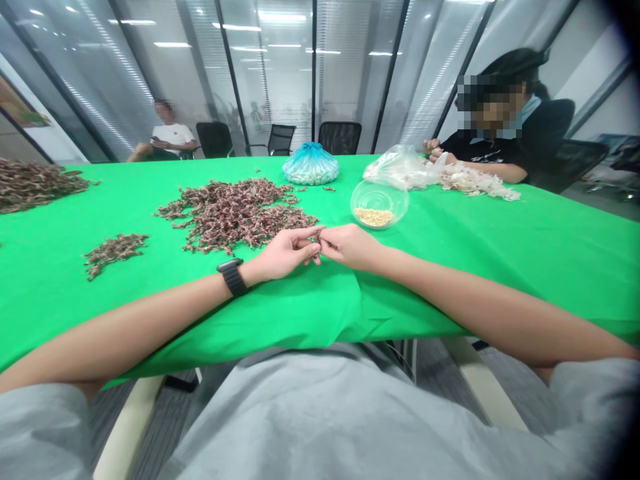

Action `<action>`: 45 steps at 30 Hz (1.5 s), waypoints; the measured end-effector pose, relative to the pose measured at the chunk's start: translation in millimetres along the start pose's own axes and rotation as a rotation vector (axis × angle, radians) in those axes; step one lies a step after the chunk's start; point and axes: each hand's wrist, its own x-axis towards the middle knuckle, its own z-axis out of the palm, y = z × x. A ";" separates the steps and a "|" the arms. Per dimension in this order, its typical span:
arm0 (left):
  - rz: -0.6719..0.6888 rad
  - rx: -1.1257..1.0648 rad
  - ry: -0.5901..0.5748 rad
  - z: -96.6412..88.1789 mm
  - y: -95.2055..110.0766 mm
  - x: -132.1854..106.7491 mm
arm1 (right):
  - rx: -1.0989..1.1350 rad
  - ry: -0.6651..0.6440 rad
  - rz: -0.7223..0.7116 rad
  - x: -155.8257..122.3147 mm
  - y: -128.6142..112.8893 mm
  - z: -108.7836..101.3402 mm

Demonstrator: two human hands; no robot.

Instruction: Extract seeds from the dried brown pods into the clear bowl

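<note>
My left hand (284, 255), below a dark wristwatch, pinches a small dried brown twisted piece (317, 238) between its fingertips. Meeting it from the other side, my right hand (354, 245) has its fingers closed at the same piece; most of the piece is hidden by the fingers. Just beyond the left hand spreads a large heap of similar dried brown pieces (233, 212). A clear round plastic bowl (401, 200) past my right hand holds small pale yellow bits (374, 217).
A green cloth (450, 247) covers the table. At the left lie a small brown pile (115, 251) and a bigger one (35, 185). Behind stand a tied blue bag (311, 163) and a clear plastic bag (400, 167). One person (520, 120) works at the right; another (167, 137) sits back left.
</note>
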 end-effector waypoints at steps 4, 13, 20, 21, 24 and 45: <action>0.007 -0.006 -0.013 0.5 -0.4 -0.1 | 0.007 -0.002 -0.021 0.2 1.1 -1.4; 0.006 -0.021 -0.051 -0.7 0.8 0.1 | 0.130 0.030 -0.027 -1.0 1.2 -1.6; 0.051 0.025 -0.050 -1.0 0.2 -1.0 | 0.506 0.104 0.126 0.0 -7.1 -0.5; 0.061 0.038 -0.050 -1.0 -0.3 -1.0 | 0.545 0.104 0.150 0.1 -8.5 -1.3; 0.091 0.084 -0.049 -0.8 -1.6 -1.3 | 0.629 0.087 0.200 0.8 -10.5 -3.9; 0.141 0.330 0.029 -1.2 2.1 -2.4 | 1.208 -0.252 0.673 11.9 -9.4 -13.1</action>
